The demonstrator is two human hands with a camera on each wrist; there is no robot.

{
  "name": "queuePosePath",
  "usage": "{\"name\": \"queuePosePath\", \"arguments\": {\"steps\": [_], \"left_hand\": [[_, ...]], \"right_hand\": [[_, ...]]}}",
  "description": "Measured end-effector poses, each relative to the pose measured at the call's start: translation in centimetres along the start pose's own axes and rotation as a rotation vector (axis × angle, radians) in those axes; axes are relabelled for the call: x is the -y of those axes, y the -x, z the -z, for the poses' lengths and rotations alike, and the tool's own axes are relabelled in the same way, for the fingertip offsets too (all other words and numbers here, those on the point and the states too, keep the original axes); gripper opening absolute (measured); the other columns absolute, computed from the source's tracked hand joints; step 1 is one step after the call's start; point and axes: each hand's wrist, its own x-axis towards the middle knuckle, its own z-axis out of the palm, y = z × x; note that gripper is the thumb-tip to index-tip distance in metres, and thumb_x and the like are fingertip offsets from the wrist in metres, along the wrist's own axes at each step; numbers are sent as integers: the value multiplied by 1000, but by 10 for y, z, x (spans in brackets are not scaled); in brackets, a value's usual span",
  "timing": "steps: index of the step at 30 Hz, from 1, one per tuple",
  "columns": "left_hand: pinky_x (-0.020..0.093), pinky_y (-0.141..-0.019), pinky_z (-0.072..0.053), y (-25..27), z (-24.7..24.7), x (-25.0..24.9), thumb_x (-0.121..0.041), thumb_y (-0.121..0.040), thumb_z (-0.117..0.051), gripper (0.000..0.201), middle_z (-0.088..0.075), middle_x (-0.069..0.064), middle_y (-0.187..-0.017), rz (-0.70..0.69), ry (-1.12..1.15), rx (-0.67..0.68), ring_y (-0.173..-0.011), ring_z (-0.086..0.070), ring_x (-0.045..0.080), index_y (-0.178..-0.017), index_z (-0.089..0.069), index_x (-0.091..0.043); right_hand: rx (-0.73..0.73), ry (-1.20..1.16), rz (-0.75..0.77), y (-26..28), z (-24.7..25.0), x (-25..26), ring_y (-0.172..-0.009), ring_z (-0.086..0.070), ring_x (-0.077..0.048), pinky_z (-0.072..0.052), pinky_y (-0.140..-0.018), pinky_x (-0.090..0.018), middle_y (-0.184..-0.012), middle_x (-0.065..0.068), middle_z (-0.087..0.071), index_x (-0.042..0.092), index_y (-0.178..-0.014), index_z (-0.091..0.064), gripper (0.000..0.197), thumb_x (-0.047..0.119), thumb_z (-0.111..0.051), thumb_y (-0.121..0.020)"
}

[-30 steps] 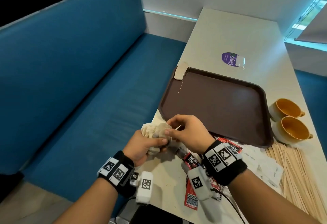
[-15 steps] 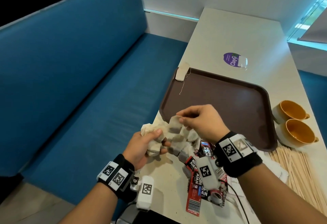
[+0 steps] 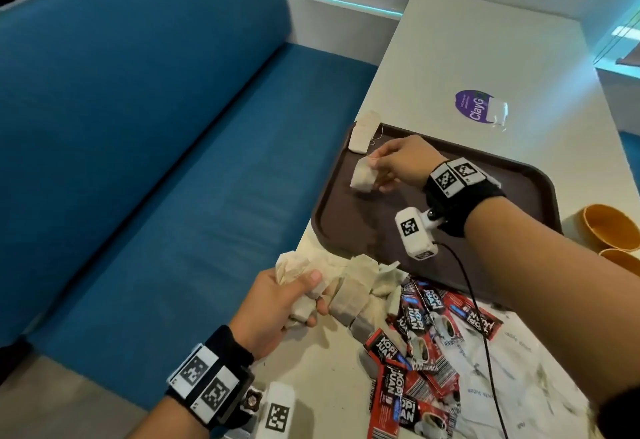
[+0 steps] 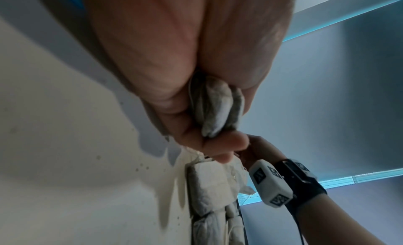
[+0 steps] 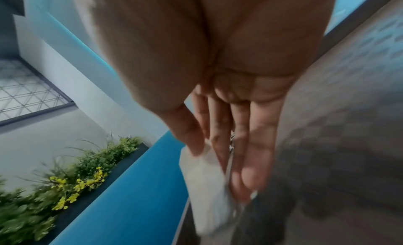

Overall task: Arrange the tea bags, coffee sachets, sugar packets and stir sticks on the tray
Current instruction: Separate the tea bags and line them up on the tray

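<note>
My right hand (image 3: 376, 169) is over the far left corner of the brown tray (image 3: 346, 230) and pinches one tea bag (image 3: 363, 179) by its top; in the right wrist view the thumb presses that tea bag (image 5: 205, 188) against the fingers. Another tea bag (image 3: 363, 132) lies across the tray's far left rim. My left hand (image 3: 304, 296) grips a bunch of tea bags (image 3: 294, 267) at the table's left edge, squeezed in the fist (image 4: 218, 107). More tea bags (image 3: 356, 293) lie beside it. Red coffee sachets (image 3: 415, 310) and white sugar packets (image 3: 512, 369) lie in front of the tray.
Two orange cups (image 3: 609, 227) stand right of the tray. A purple sticker (image 3: 472, 106) is on the table beyond it. A blue bench (image 3: 156, 161) runs along the table's left side. My right forearm crosses over the sachets and the tray's near edge.
My right hand pulled one tea bag out of the bunch and carried it forward to the tray's far left corner. The left hand kept its grip and stayed in place.
</note>
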Motion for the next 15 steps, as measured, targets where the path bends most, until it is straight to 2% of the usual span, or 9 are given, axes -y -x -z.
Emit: {"name": "queuePosePath", "arguments": {"steps": [2,3,6,8,11,15], "left_hand": [[32,-57,-47,0,2,0,-28,-97,-69,34,-64,26,-78,6,-14,25,-59,-52,26,-96,-69,6],[32,-56,-47,0,3,0,-30,-97,-70,37,-64,27,-79,9,-10,39,-58,-52,26,-96,-68,7],[26,-49,-42,-1,4,1,-31,-96,-71,43,-63,27,-78,31,11,49,-55,-52,25,-96,-64,11],[25,-48,-41,-2,4,1,-30,-96,-71,42,-64,26,-77,47,7,33,-54,-52,25,-96,-64,11],[25,-49,-40,-2,3,0,-34,-92,-75,39,-65,25,-77,62,1,31,-53,-53,25,-91,-67,5],[26,-51,-39,-3,4,0,-38,-86,-74,39,-66,26,-77,60,-10,37,-53,-54,25,-88,-68,1]], "right_hand": [[126,31,-43,-11,-5,5,-74,-71,-31,-63,-76,-46,-86,-21,-71,7,-95,-68,5,3,-65,-96],[136,47,-40,-17,-8,7,-72,-71,-29,-63,-75,-44,-85,-19,-72,6,-97,-68,4,3,-65,-96],[25,51,-23,-39,-12,8,-70,-68,-23,-63,-75,-42,-84,-15,-70,6,-96,-71,4,5,-67,-95],[-49,23,-29,-52,-13,9,-71,-65,-22,-64,-75,-40,-82,-15,-67,8,-92,-72,6,7,-68,-95],[-110,-16,-21,-69,-10,7,-69,-61,-22,-63,-73,-38,-78,-14,-64,11,-86,-72,11,9,-68,-96],[-176,-24,-7,-80,-4,5,-71,-61,-21,-64,-72,-39,-77,-11,-65,12,-89,-75,5,12,-72,-93]]}}
